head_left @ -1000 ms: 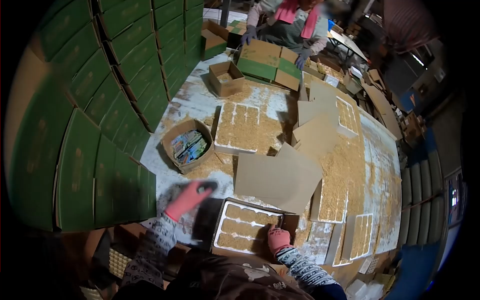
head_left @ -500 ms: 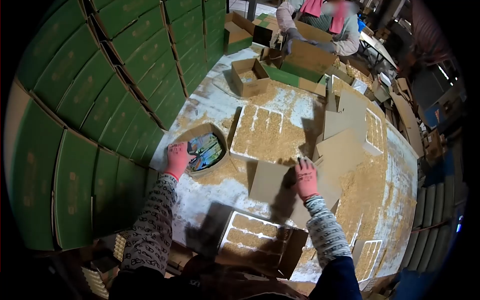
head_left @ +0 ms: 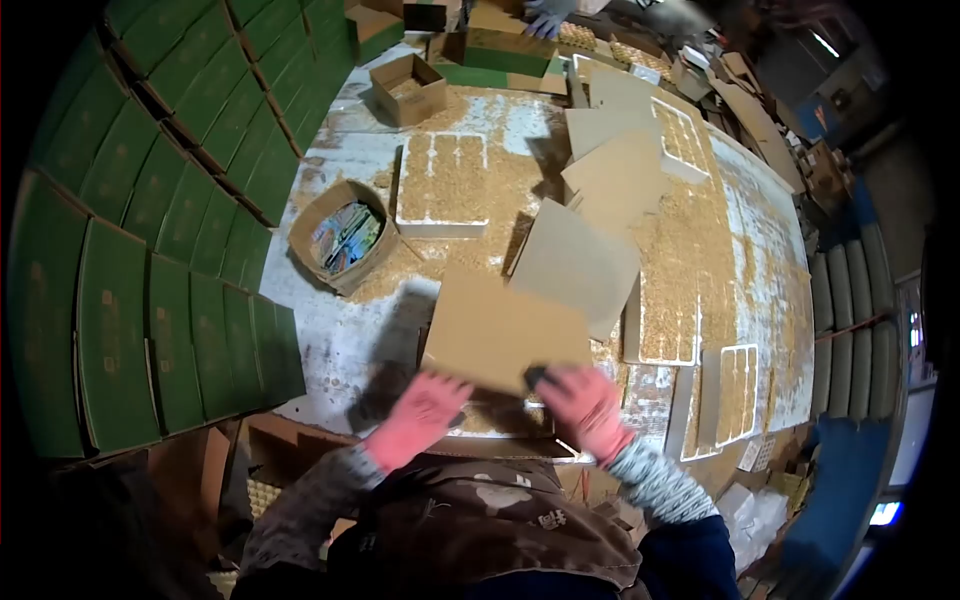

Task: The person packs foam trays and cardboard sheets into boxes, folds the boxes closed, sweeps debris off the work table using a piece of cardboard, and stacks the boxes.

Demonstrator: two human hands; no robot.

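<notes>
A flat brown cardboard sheet (head_left: 505,325) lies tilted over a box (head_left: 500,418) in front of me, and hides most of it. Pink gloves with dark inner sides cover both my hands. My left hand (head_left: 420,415) has its fingers curled at the sheet's near left edge. At the near right corner, my right hand (head_left: 583,402) grips the sheet, its dark thumb on top. Just beyond is a leaning pile of grey-brown cardboard sheets (head_left: 580,265). A cardboard tub (head_left: 308,222) of colourful printed packets stands to the left.
Green boxes (head_left: 110,320) are stacked along the left. White-divided trays (head_left: 442,185) full of sawdust-like filling stand on the littered table (head_left: 320,350). A small open carton (head_left: 408,90) sits farther back. Across the table, a co-worker's gloved hand (head_left: 548,15) is by a green box.
My left hand has left the packet tub and come to the near box. My right hand has brought a cardboard sheet from the pile over that box. The view has tilted downward.
</notes>
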